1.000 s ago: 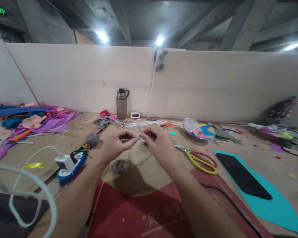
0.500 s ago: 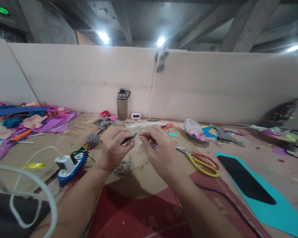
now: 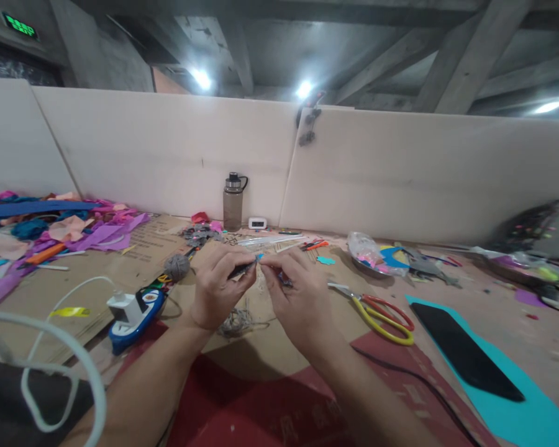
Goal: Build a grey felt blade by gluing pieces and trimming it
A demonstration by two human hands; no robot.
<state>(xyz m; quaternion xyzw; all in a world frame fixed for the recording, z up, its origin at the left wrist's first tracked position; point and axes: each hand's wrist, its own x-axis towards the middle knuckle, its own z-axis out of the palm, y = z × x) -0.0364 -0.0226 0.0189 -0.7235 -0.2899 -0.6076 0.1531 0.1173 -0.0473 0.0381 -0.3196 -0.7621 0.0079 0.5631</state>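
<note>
My left hand (image 3: 218, 287) and my right hand (image 3: 294, 292) are held together above the cardboard-covered table, fingers pinched. The left hand grips a thin dark stick-like piece (image 3: 242, 268) with a small blue tip (image 3: 259, 256). The right hand's fingertips pinch at that same tip; what they hold is too small to name. A loose tangle of grey yarn (image 3: 235, 321) lies on the cardboard just below the hands. A grey yarn ball (image 3: 177, 266) sits left of my left hand.
Red-and-yellow scissors (image 3: 377, 307) lie right of my hands. A black sheet on teal paper (image 3: 466, 351) is further right. A white charger on a blue case (image 3: 130, 308) with white cable sits left. A bottle (image 3: 233, 202) stands by the white partition. Coloured scraps (image 3: 74, 230) pile at far left.
My hands have drawn closer together and the left hand now grips the dark stick more steeply. The view has tilted slightly down.
</note>
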